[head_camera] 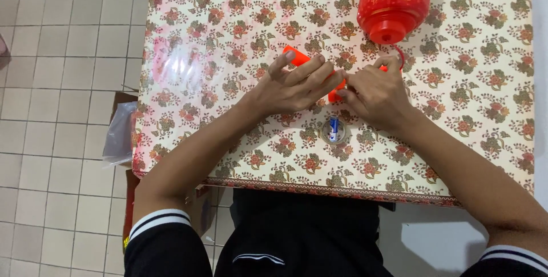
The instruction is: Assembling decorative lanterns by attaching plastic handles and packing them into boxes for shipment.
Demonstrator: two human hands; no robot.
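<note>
Both hands, left (297, 85) and right (377, 94), pinch an orange strip (297, 57); red lantern (394, 3) at one o'clock; best kept flat on the table (228, 25).

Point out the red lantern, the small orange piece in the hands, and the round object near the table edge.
red lantern (394, 0): head view, on its ribbed body.
orange piece (297, 56): head view, on its exposed upper-left end.
round object (334, 131): head view, on its centre.
</note>
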